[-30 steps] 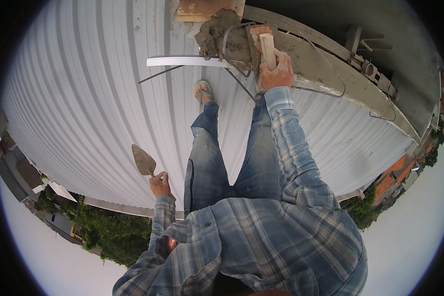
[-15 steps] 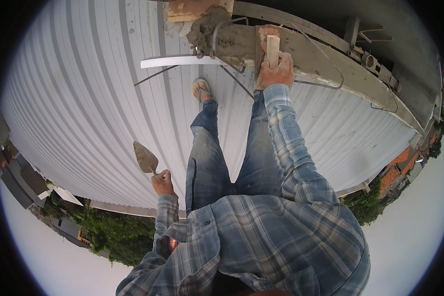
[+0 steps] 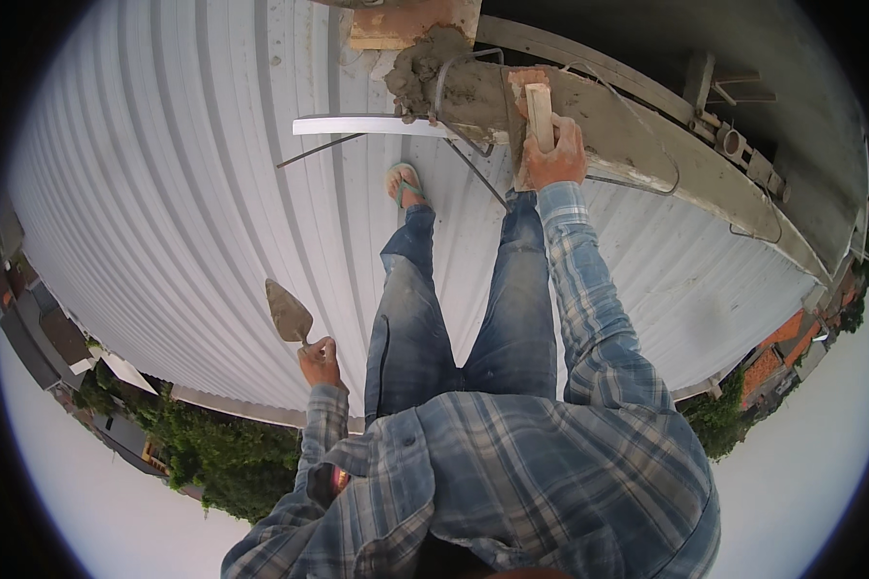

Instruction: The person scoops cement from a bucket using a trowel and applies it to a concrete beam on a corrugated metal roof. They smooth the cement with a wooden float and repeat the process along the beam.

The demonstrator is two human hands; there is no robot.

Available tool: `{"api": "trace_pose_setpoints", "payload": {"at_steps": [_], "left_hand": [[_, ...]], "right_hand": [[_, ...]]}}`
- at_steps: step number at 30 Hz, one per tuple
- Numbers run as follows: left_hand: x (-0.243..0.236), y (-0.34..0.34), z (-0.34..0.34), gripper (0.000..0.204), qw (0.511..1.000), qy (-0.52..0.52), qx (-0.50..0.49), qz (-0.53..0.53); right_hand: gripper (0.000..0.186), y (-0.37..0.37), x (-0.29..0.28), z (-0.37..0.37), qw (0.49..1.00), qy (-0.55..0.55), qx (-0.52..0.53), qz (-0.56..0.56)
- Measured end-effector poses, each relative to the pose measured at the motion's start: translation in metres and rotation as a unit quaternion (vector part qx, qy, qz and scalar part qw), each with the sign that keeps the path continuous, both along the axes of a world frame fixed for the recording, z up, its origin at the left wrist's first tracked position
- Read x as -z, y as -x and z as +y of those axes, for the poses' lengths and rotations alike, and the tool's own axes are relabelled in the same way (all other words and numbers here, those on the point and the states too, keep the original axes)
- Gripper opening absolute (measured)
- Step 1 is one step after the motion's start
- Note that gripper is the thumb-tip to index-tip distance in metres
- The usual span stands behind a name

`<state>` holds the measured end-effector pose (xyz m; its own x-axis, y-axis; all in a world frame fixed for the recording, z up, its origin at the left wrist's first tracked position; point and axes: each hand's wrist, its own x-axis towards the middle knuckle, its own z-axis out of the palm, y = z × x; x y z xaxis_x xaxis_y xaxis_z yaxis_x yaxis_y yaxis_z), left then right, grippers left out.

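My right hand (image 3: 557, 157) is closed round the pale wooden handle of a plastering float (image 3: 519, 118), whose mortar-smeared board lies across the top of a long ledge (image 3: 637, 145). Wet grey mortar (image 3: 478, 95) coats the ledge just left of the float, and a lumpy heap of mortar (image 3: 425, 72) sits at its left end. Low on the left, my left hand (image 3: 320, 364) grips a pointed trowel (image 3: 288, 311) by its handle, away from the ledge. The trowel's blade points up and carries a dull grey film.
I stand on a ribbed metal roof (image 3: 193, 193). Bent wire rods (image 3: 451, 72) arch over the ledge, and a thin bar (image 3: 321, 150) and a white strip (image 3: 357, 125) jut out leftward. A mortar-stained wooden board (image 3: 413, 24) lies beyond the heap. Trees (image 3: 222, 458) show past the roof edge.
The whole view has shifted, so the ledge sits slightly lower and further right. The float remains on the ledge in my right hand, tilted a little more. My left hand still holds the trowel.
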<state>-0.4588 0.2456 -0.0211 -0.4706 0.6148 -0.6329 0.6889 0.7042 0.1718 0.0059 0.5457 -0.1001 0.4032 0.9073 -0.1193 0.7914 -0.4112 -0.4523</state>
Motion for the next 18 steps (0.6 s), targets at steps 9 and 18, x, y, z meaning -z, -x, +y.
{"api": "trace_pose_setpoints", "payload": {"at_steps": [9, 18], "left_hand": [[0.005, -0.001, 0.02, 0.025, 1.0, -0.017, 0.01, 0.0], [0.029, -0.011, -0.027, 0.027, 0.997, -0.043, 0.063, 0.026]], "right_hand": [[0.036, 0.007, -0.012, 0.002, 1.0, 0.0, -0.013, 0.024], [0.045, 0.009, -0.013, 0.003, 0.995, 0.058, -0.044, 0.066]]}}
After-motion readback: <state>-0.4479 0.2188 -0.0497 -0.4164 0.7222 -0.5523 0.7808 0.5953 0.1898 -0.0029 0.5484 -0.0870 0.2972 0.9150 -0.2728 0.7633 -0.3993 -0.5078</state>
